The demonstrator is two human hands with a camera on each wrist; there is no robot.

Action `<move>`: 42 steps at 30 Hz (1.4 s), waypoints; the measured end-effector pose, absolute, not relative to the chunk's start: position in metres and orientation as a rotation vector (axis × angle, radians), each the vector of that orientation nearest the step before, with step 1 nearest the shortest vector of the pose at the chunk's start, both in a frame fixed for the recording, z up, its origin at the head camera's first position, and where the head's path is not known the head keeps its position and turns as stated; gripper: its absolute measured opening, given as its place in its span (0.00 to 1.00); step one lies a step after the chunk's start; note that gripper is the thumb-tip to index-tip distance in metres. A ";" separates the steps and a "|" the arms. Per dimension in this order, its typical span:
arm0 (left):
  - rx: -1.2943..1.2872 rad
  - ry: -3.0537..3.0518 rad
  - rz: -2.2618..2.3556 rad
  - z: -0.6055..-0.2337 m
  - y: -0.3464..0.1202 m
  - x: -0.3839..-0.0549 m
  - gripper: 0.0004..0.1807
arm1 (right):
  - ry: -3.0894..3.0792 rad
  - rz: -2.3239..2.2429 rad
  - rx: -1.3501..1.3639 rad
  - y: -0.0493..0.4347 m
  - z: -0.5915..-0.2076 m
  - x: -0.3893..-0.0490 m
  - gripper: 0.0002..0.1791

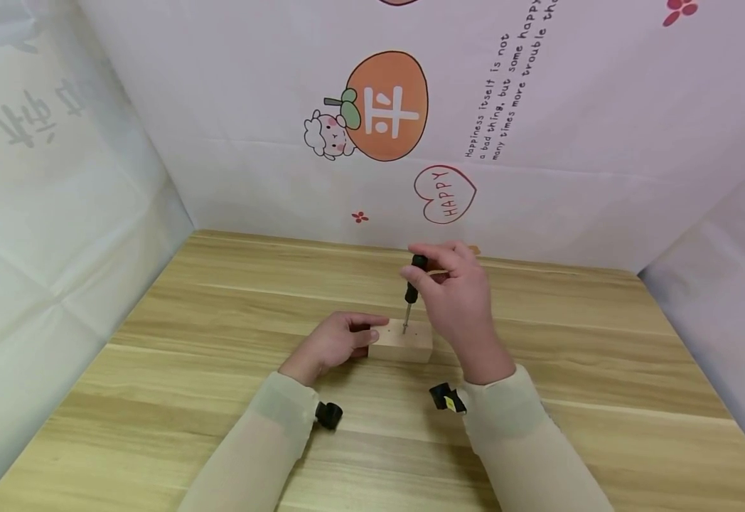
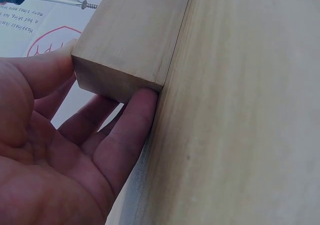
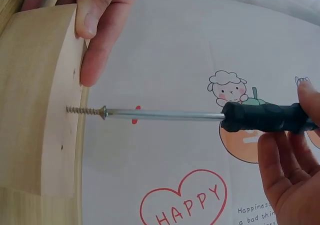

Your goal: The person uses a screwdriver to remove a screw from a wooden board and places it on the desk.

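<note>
A pale wooden block (image 1: 401, 351) lies on the table, with several small holes in its upper face. My left hand (image 1: 334, 343) holds the block by its left end, the thumb on the top edge and other fingers against the end, as the left wrist view also shows. Between thumb and fingers, my right hand (image 1: 461, 295) grips the black handle of a screwdriver (image 3: 255, 117) standing nearly upright over the block. Its metal shaft meets the head of a screw (image 3: 85, 111). The screw's tip is at the block's top face, most of its thread exposed.
The wood-grain table (image 1: 219, 306) ends at a white printed backdrop (image 1: 251, 178) close behind the block. White side sheets (image 1: 59, 249) hang at left and right. A small black camera (image 1: 329, 415) on the left wrist and another (image 1: 447, 398) on the right stick out over the table.
</note>
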State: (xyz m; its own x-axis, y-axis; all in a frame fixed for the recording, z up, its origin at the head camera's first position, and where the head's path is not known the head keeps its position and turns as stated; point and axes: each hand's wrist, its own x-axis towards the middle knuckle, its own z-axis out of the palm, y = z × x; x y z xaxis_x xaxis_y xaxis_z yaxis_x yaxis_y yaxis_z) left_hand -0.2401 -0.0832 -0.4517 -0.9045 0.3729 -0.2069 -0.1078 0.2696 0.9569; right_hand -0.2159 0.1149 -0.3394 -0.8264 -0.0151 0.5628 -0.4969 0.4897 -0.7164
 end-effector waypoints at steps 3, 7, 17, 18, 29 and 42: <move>0.240 2.151 1.670 -0.451 -0.082 -0.240 0.15 | -2.221 1.290 0.450 0.115 -0.341 -0.217 0.13; 0.243 2.144 1.666 -0.451 -0.081 -0.240 0.16 | -2.207 1.300 0.509 0.119 -0.341 -0.219 0.12; 0.235 2.148 1.663 -0.448 -0.081 -0.242 0.15 | -2.190 1.512 0.530 0.123 -0.343 -0.219 0.15; 0.235 2.149 1.663 -0.448 -0.082 -0.242 0.15 | -2.183 1.489 0.532 0.122 -0.344 -0.219 0.13; 0.237 2.154 1.655 -0.449 -0.083 -0.241 0.15 | -2.095 1.374 0.460 0.112 -0.344 -0.217 0.14; 0.243 2.147 1.670 -0.450 -0.083 -0.242 0.15 | -2.227 1.477 0.469 0.124 -0.341 -0.220 0.19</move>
